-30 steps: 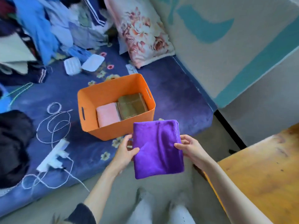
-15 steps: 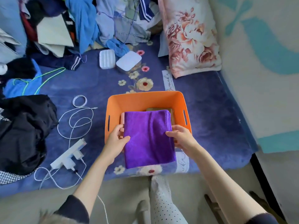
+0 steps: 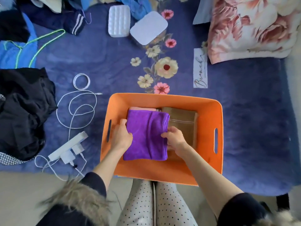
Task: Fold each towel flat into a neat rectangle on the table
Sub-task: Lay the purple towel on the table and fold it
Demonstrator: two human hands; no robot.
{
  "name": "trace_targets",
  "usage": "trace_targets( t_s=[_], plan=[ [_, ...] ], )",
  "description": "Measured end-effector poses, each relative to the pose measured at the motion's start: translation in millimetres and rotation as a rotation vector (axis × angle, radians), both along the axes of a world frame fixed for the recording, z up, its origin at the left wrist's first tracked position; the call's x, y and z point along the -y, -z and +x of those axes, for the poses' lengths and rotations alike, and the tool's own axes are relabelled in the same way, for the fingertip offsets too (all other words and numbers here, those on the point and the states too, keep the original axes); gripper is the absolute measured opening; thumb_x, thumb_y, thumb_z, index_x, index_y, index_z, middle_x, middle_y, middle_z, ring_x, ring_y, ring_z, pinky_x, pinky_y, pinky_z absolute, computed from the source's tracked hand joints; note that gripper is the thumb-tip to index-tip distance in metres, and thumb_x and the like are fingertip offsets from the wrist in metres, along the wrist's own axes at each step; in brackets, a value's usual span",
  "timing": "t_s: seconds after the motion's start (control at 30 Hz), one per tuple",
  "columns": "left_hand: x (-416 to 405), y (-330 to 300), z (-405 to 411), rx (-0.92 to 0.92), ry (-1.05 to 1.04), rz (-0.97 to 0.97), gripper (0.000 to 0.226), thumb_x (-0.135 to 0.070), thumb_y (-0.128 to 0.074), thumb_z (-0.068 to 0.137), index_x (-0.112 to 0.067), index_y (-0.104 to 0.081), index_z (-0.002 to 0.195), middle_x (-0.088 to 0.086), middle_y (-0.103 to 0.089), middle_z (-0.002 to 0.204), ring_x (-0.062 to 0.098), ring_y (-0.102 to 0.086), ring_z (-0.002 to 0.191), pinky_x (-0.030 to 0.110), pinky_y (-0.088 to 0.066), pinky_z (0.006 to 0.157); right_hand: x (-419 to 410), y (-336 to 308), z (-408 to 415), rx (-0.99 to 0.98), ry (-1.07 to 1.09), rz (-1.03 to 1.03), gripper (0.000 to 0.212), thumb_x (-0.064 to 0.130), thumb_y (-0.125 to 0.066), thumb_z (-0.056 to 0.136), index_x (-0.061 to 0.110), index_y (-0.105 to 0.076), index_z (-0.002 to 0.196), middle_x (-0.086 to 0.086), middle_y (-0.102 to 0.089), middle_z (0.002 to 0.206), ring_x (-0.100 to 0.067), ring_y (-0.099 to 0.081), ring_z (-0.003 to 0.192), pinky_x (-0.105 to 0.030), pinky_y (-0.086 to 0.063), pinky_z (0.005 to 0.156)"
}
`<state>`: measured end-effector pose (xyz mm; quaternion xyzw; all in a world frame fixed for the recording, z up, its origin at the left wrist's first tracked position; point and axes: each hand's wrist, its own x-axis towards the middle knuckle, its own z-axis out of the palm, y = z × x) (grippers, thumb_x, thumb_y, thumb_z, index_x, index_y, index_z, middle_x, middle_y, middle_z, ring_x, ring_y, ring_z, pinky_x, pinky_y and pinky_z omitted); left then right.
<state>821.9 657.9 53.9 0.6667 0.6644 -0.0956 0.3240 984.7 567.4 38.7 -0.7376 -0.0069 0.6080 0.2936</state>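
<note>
Neatly folded purple towel [image 3: 146,136] lies rectangular in orange bin [image 3: 164,170]

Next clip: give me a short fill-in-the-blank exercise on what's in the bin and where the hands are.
1. The left hand and right hand hold a folded towel whose colour is ____.
2. The towel sits inside a bin coloured ____.
3. Right of it in the bin lies a folded ____ towel.
4. A ____ towel peeks out beyond its far edge.

Missing words: purple; orange; brown; pink

Orange bin [image 3: 164,172], cables [image 3: 76,110], pillow [image 3: 254,26] on floral bedspread [image 3: 123,66]
</note>
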Motion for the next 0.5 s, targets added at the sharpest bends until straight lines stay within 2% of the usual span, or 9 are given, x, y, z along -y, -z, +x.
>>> trace_targets(
  t_s=[0.07, 0.13, 0.2, 0.5],
  plan=[
    [-4.6, 11.8, 0.2, -0.029, 0.019, 0.017, 0.045, -0.004, -0.053, 0.084, -0.013, -0.043, 0.127, 0.015, -0.057, 0.116, 0.036, -0.053, 0.11, 0.042, -0.043, 0.089, -8.3, 13.9, -4.4, 0.033, -0.029, -0.013, 0.019, 0.0, -0.057, 0.08, 0.013, -0.056, 0.093, -0.008, -0.059, 0.086, -0.028, -0.06, 0.079, -0.053, -0.054, 0.081],
    [-9.0, 20.6, 0.8, -0.06, 0.033, 0.038, 0.043, -0.003, -0.051, 0.085, -0.012, -0.042, 0.126, 0.015, -0.054, 0.121, 0.037, -0.052, 0.111, 0.043, -0.042, 0.089, -16.2, 26.4, -7.8, 0.057, -0.055, -0.015, 0.024, 0.001, -0.059, 0.08, 0.01, -0.057, 0.101, -0.008, -0.06, 0.093, -0.03, -0.061, 0.091, -0.049, -0.051, 0.087],
    [-13.1, 27.3, 1.3, -0.093, 0.044, 0.05, 0.041, -0.002, -0.048, 0.087, -0.012, -0.041, 0.126, 0.015, -0.052, 0.124, 0.039, -0.053, 0.109, 0.044, -0.043, 0.086, -23.0, 36.0, -10.2, 0.096, -0.086, -0.027, 0.03, 0.003, -0.061, 0.08, 0.008, -0.058, 0.11, -0.008, -0.059, 0.098, -0.03, -0.06, 0.096, -0.044, -0.05, 0.088],
    [-26.8, 47.0, 3.8, -0.035, 0.073, 0.137, 0.045, 0.001, -0.045, 0.088, -0.013, -0.04, 0.129, 0.013, -0.052, 0.125, 0.039, -0.058, 0.099, 0.044, -0.044, 0.077, -37.5, 62.8, -13.6, 0.252, -0.164, -0.087, 0.024, 0.01, -0.056, 0.087, 0.007, -0.058, 0.111, -0.013, -0.065, 0.112, -0.032, -0.057, 0.109, -0.035, -0.043, 0.093]
  ],
)
